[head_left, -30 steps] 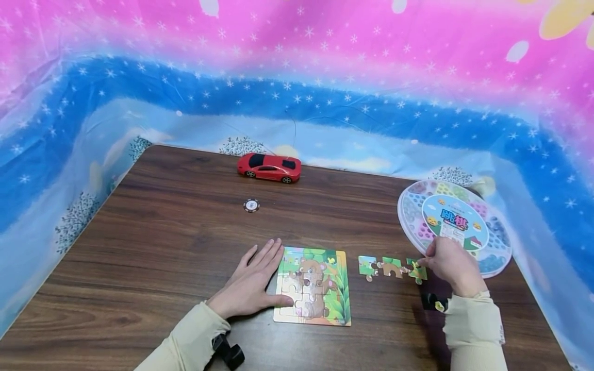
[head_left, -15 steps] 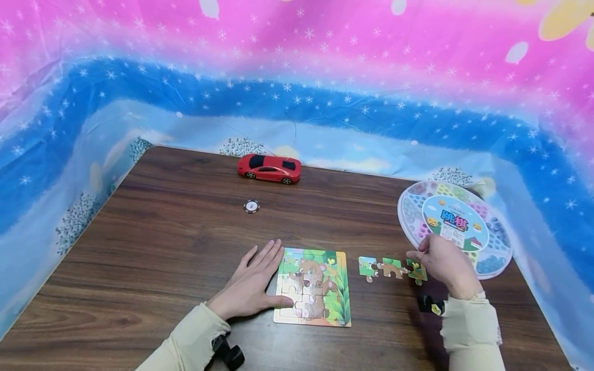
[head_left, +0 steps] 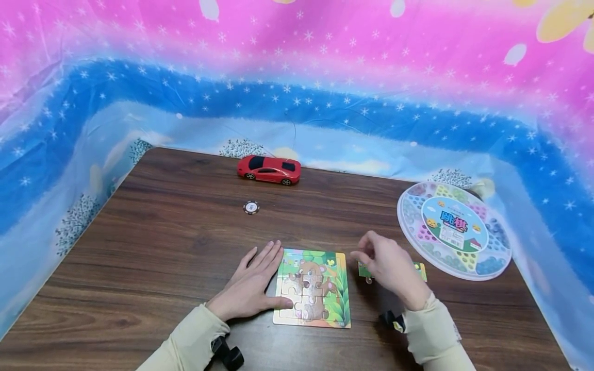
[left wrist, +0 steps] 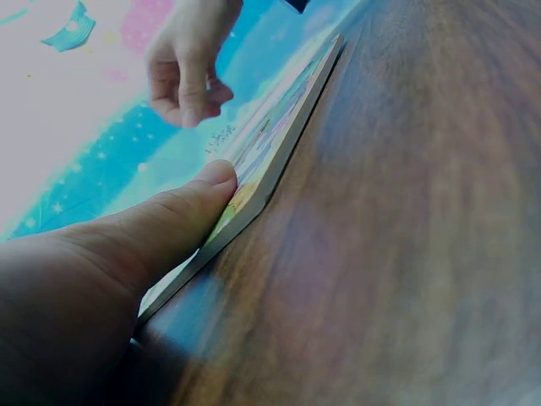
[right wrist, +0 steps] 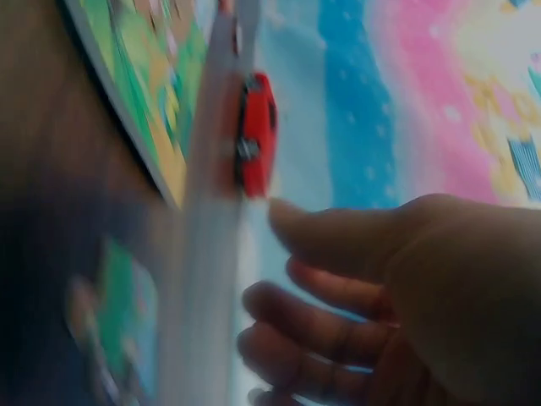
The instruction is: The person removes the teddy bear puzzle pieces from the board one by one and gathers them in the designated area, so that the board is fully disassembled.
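A bear jigsaw puzzle (head_left: 334,301) lies flat in its tray near the middle of the table. My left hand (head_left: 250,286) rests along its left edge, fingers straight, the thumb (left wrist: 182,220) lying on the near part of the board. To the right of the board hovers my right hand (head_left: 394,265), its fingers loosely bent and nothing visible between them. Loose puzzle pieces lie in a row beneath it: the left piece (head_left: 364,271) shows partly, a sliver of the right piece (head_left: 422,270) sticks out, and the middle one is hidden by the hand.
A round Chinese checkers box (head_left: 427,247) lies at the right. Towards the back stand a red toy car (head_left: 269,170) and, nearer, a poker chip (head_left: 251,207). A patterned curtain (head_left: 297,118) surrounds the wooden table (head_left: 162,232).
My right hand has moved left, from the right-hand loose piece to above the left and middle ones. The pieces seem to stay put. My left hand has not moved.
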Demonstrator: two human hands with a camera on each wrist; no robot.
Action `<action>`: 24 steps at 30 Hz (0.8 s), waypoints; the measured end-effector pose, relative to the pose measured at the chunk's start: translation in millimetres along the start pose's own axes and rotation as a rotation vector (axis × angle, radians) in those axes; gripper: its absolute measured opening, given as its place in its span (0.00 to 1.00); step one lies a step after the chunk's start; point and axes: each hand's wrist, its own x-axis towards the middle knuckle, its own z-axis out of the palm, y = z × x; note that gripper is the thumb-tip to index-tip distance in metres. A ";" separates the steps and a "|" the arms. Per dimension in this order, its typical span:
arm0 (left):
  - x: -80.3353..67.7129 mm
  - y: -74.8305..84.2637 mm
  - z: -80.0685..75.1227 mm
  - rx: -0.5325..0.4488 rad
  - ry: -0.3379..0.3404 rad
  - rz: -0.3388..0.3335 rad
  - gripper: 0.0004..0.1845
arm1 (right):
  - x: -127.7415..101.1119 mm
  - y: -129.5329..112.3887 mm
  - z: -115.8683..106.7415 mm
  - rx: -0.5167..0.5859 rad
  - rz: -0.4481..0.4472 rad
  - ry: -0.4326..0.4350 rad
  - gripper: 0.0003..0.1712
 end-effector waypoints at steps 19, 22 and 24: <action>-1.2 -0.1 -0.3 0.005 0.001 0.000 0.60 | -2.4 -34.3 38.1 0.140 -0.175 -0.063 0.08; -1.4 0.2 -0.4 0.008 0.008 0.004 0.60 | -2.6 -35.9 40.7 0.169 -0.184 -0.089 0.08; -1.5 0.2 -0.4 0.013 0.014 0.006 0.60 | -2.5 -37.3 43.0 0.182 -0.190 -0.115 0.08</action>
